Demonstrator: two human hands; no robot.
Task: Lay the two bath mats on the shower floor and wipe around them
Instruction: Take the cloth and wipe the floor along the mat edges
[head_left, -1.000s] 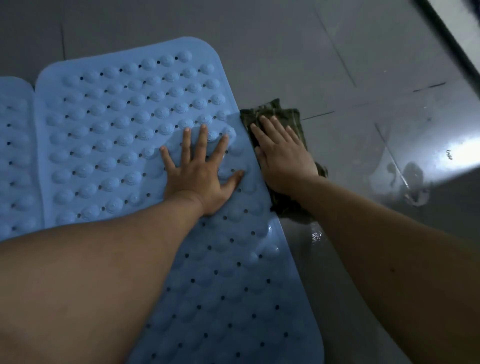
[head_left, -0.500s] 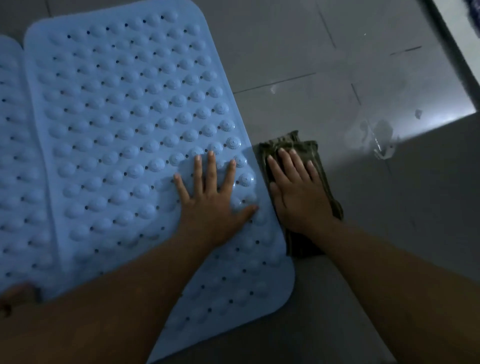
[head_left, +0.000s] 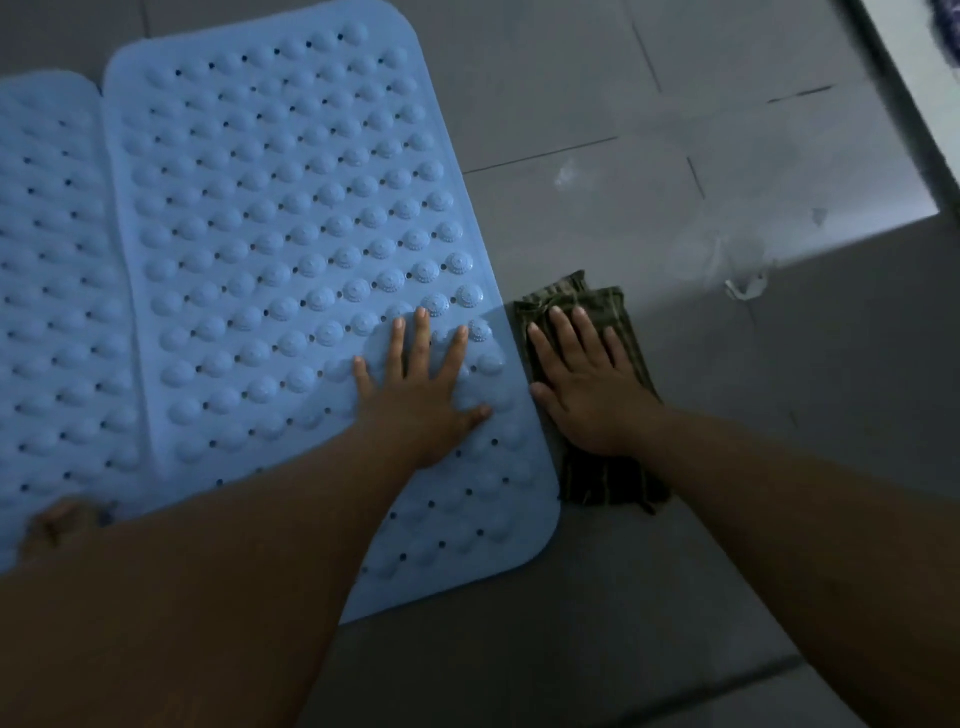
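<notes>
Two light blue knobbed bath mats lie flat side by side on the grey tiled floor: the right mat (head_left: 270, 218) and the left mat (head_left: 52, 291), which runs off the left edge. My left hand (head_left: 421, 389) presses flat on the right mat near its right edge, fingers spread. A folded dark green striped cloth (head_left: 597, 312) lies on the floor just right of that mat. My right hand (head_left: 582, 384) presses flat on the cloth, fingers straight.
Grey floor tiles (head_left: 571, 93) with dark grout lines stretch beyond and to the right. A wet patch glints on the tiles (head_left: 743, 280) right of the cloth. A dark raised edge (head_left: 893, 83) runs along the far right. A foot (head_left: 57, 525) shows at lower left.
My right hand has slid the cloth along the mat's right edge toward its near corner. The left hand has shifted nearer on the mat too. The view has moved with them.
</notes>
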